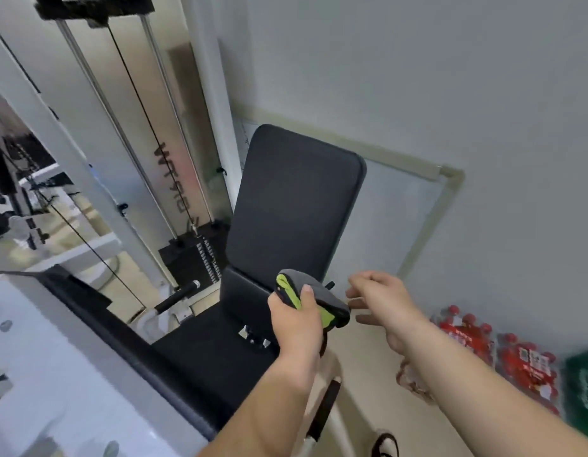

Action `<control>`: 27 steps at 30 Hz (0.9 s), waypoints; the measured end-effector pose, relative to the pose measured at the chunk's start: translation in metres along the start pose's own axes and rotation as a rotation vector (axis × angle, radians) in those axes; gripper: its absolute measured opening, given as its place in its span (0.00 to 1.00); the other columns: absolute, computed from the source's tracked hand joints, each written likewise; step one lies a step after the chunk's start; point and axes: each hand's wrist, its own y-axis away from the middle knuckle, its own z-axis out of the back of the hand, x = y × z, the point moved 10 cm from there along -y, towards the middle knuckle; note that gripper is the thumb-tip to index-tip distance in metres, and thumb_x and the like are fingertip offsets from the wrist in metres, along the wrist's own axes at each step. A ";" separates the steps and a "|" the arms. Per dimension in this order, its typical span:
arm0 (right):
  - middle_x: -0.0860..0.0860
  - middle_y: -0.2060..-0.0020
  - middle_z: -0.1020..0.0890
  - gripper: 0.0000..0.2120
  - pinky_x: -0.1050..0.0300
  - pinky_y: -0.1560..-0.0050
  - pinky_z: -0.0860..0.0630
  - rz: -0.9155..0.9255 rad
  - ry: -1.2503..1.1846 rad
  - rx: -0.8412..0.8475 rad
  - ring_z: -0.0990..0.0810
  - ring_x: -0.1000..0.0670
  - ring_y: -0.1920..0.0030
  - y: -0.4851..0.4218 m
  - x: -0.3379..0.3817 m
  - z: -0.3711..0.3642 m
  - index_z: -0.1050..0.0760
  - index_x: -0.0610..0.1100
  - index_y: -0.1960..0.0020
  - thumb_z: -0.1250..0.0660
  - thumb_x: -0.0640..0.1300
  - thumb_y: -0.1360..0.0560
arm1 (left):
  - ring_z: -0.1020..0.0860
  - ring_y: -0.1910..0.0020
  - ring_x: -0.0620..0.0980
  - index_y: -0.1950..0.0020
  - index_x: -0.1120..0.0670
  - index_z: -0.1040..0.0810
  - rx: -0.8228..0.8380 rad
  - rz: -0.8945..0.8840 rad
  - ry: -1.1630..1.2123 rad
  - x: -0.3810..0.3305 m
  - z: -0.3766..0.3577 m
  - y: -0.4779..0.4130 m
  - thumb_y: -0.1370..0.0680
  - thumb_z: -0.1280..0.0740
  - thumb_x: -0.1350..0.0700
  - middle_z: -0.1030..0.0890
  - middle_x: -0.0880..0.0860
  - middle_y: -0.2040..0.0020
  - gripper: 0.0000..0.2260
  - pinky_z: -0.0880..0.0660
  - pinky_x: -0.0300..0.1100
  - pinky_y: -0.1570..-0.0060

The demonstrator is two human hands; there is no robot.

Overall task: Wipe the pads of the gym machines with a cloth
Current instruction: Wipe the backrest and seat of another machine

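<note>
Head camera view, looking down past two bare forearms that reach forward from the bottom edge. Nearest, the left hand [296, 319] is closed around a folded cloth [314, 300], grey on the outside with bright green inner layers, thumb pressed on top. The cloth is held in the air just above the seat pad [217, 344] of a gym machine, near the seam where the seat meets the backrest; contact with the pad cannot be told. Just beside the cloth on its right, the right hand [381, 300] hangs with fingers loosely spread and curled, gripping nothing, its fingertips close to the cloth's edge. Behind both hands rises the black backrest pad [296, 199], upright and leaning slightly back. To its left stand the weight stack [195, 255] and steel guide rods with a cable. Behind the backrest, a whiteboard [394, 212] leans against the grey wall. Red-capped bottle packs [503, 354] sit on the floor at far right.
</note>
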 end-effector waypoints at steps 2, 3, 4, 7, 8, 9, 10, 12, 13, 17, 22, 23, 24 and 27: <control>0.47 0.59 0.20 0.05 0.51 0.55 0.26 0.035 0.039 0.034 0.21 0.47 0.58 -0.041 0.025 0.001 0.22 0.45 0.52 0.36 0.42 0.20 | 0.20 0.49 0.50 0.39 0.51 0.28 -0.062 0.047 0.051 -0.003 -0.009 -0.022 0.20 0.29 0.49 0.20 0.51 0.48 0.13 0.22 0.50 0.46; 0.47 0.59 0.21 0.05 0.51 0.55 0.25 0.069 0.055 0.045 0.21 0.48 0.58 -0.060 0.038 0.004 0.22 0.45 0.51 0.36 0.43 0.19 | 0.20 0.49 0.50 0.40 0.51 0.28 -0.081 0.041 0.061 -0.007 -0.014 -0.031 0.21 0.29 0.49 0.20 0.52 0.47 0.14 0.22 0.50 0.45; 0.48 0.57 0.21 0.04 0.50 0.53 0.23 0.114 0.072 0.053 0.21 0.48 0.57 -0.081 0.056 0.008 0.22 0.46 0.49 0.35 0.44 0.19 | 0.19 0.49 0.50 0.41 0.51 0.27 -0.114 0.021 0.070 -0.015 -0.021 -0.042 0.21 0.28 0.49 0.19 0.53 0.47 0.13 0.21 0.52 0.44; 0.49 0.50 0.20 0.10 0.47 0.42 0.24 0.240 0.164 0.017 0.21 0.47 0.49 -0.141 0.105 0.020 0.24 0.47 0.40 0.33 0.46 0.20 | 0.19 0.50 0.50 0.45 0.49 0.28 -0.193 -0.022 0.093 -0.050 -0.035 -0.066 0.21 0.28 0.52 0.19 0.53 0.48 0.10 0.21 0.52 0.43; 0.48 0.48 0.21 0.13 0.48 0.41 0.25 0.296 0.203 -0.017 0.21 0.48 0.47 -0.152 0.120 0.025 0.25 0.48 0.37 0.33 0.47 0.20 | 0.20 0.50 0.50 0.44 0.48 0.28 -0.189 -0.034 0.096 -0.061 -0.038 -0.068 0.21 0.29 0.53 0.19 0.53 0.48 0.10 0.21 0.49 0.46; 0.48 0.44 0.22 0.16 0.49 0.38 0.25 0.358 0.251 -0.057 0.22 0.48 0.44 -0.165 0.138 0.030 0.26 0.49 0.34 0.34 0.49 0.20 | 0.20 0.49 0.49 0.44 0.47 0.29 -0.193 -0.062 0.094 -0.076 -0.041 -0.073 0.21 0.30 0.54 0.20 0.52 0.47 0.09 0.22 0.47 0.49; 0.48 0.40 0.24 0.18 0.48 0.35 0.26 0.417 0.316 -0.085 0.23 0.48 0.41 -0.178 0.157 0.032 0.26 0.49 0.31 0.35 0.50 0.20 | 0.20 0.49 0.50 0.45 0.46 0.29 -0.207 -0.108 0.076 -0.093 -0.046 -0.077 0.21 0.30 0.55 0.20 0.52 0.48 0.09 0.23 0.44 0.53; 0.48 0.37 0.28 0.20 0.50 0.31 0.29 0.506 0.411 -0.083 0.25 0.49 0.38 -0.196 0.187 0.028 0.27 0.50 0.28 0.37 0.50 0.20 | 0.21 0.48 0.50 0.46 0.43 0.28 -0.214 -0.248 -0.003 -0.137 -0.059 -0.085 0.21 0.32 0.57 0.21 0.50 0.48 0.10 0.27 0.40 0.56; 0.49 0.36 0.28 0.21 0.53 0.32 0.31 0.534 0.439 -0.051 0.26 0.50 0.38 -0.204 0.198 0.021 0.27 0.50 0.28 0.38 0.49 0.20 | 0.21 0.46 0.48 0.44 0.41 0.28 -0.220 -0.337 -0.073 -0.160 -0.067 -0.090 0.21 0.32 0.56 0.21 0.47 0.47 0.12 0.27 0.38 0.53; 0.54 0.40 0.22 0.16 0.57 0.40 0.30 0.600 0.449 0.002 0.24 0.55 0.43 -0.226 0.216 0.006 0.21 0.53 0.34 0.37 0.52 0.20 | 0.32 0.36 0.43 0.22 0.47 0.33 -0.154 -0.731 -0.499 -0.216 -0.126 -0.113 0.21 0.31 0.50 0.29 0.45 0.32 0.28 0.33 0.41 0.36; 0.59 0.51 0.17 0.17 0.52 0.49 0.21 0.623 0.475 -0.083 0.19 0.58 0.50 -0.240 0.216 0.017 0.18 0.60 0.51 0.39 0.67 0.28 | 0.30 0.37 0.56 0.28 0.42 0.24 -0.173 -1.056 -0.843 -0.210 -0.164 -0.132 0.25 0.28 0.40 0.29 0.53 0.33 0.26 0.30 0.54 0.42; 0.59 0.53 0.16 0.18 0.54 0.53 0.22 0.616 0.503 -0.095 0.19 0.58 0.52 -0.243 0.219 0.016 0.19 0.58 0.54 0.39 0.69 0.29 | 0.30 0.36 0.56 0.28 0.42 0.24 -0.184 -1.084 -0.864 -0.213 -0.164 -0.138 0.26 0.28 0.40 0.29 0.53 0.33 0.26 0.32 0.53 0.42; 0.59 0.55 0.16 0.18 0.56 0.56 0.24 0.613 0.538 -0.107 0.19 0.57 0.53 -0.244 0.223 0.015 0.19 0.57 0.56 0.38 0.68 0.29 | 0.30 0.35 0.57 0.27 0.42 0.25 -0.172 -1.102 -0.865 -0.217 -0.166 -0.143 0.25 0.28 0.41 0.30 0.54 0.32 0.27 0.32 0.54 0.42; 0.62 0.61 0.17 0.19 0.56 0.58 0.28 0.579 0.673 -0.149 0.20 0.56 0.57 -0.248 0.236 0.015 0.22 0.52 0.59 0.35 0.68 0.27 | 0.32 0.34 0.59 0.24 0.41 0.31 -0.078 -1.111 -0.861 -0.225 -0.174 -0.164 0.26 0.32 0.47 0.34 0.55 0.30 0.29 0.29 0.57 0.42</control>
